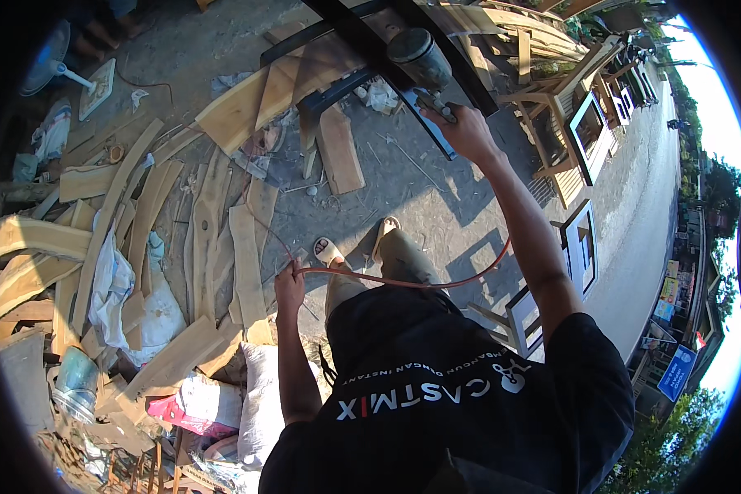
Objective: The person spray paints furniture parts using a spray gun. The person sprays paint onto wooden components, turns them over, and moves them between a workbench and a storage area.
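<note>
In my right hand (467,132) is a paint spray gun (421,59) with a round, paint-stained cup, its handle gripped by closed fingers. The gun is beside a dark-painted wooden frame (356,37) at the top; I cannot tell whether they touch. My left hand (289,286) is closed around a thin reddish air hose (403,284), held out to the left of my body. From there the hose sags across my front and bends up behind my right forearm. Its joint with the gun is hidden.
Curved wooden planks (210,230) lie heaped at the left. A pale board (339,148) rests on the ground ahead of my sandalled feet (328,250). White sacks (257,395) sit at the lower left, a pedestal fan (53,66) at the upper left. Window frames (580,247) stand along the road.
</note>
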Demonstrator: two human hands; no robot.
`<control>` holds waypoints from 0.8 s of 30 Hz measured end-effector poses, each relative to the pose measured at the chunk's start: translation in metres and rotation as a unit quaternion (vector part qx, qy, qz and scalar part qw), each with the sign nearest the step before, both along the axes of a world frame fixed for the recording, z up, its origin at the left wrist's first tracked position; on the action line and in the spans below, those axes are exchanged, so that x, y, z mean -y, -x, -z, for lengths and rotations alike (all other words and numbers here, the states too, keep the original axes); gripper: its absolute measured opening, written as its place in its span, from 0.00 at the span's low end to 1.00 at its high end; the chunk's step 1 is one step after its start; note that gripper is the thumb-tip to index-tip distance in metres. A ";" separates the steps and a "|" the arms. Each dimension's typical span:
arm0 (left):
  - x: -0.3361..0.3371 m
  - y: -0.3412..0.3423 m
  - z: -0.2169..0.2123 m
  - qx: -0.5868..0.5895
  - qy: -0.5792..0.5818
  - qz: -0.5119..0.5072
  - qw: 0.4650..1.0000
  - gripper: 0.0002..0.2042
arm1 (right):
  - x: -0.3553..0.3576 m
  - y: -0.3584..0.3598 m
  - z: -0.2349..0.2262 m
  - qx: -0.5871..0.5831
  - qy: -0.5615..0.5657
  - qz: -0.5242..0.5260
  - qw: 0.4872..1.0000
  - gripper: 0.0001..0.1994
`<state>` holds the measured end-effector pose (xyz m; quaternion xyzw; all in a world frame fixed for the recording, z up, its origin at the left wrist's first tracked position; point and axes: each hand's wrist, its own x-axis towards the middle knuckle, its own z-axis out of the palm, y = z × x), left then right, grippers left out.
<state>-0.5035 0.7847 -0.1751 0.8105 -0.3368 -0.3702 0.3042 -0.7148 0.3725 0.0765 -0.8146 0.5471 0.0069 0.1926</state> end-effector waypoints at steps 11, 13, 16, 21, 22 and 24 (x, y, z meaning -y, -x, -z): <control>-0.016 0.031 -0.023 0.019 0.020 -0.139 0.990 0.21 | 0.116 -0.118 0.034 0.076 0.080 -0.109 0.988 0.33; -0.011 0.045 -0.030 0.012 0.009 -0.158 0.987 0.22 | 0.136 -0.130 0.036 0.085 0.086 -0.125 0.985 0.34; 0.005 0.062 -0.036 -0.005 -0.020 -0.173 0.985 0.22 | 0.151 -0.144 0.040 0.105 0.099 -0.138 0.980 0.34; 0.041 0.077 -0.039 -0.011 -0.016 -0.169 0.985 0.22 | 0.150 -0.112 0.030 0.056 0.051 -0.141 0.987 0.32; 0.045 0.078 -0.034 -0.009 -0.013 -0.164 0.986 0.22 | 0.146 -0.097 0.025 0.065 0.042 -0.146 0.986 0.31; 0.059 0.076 -0.036 -0.003 -0.031 -0.141 0.990 0.21 | 0.137 -0.065 0.016 0.089 0.025 -0.152 0.984 0.29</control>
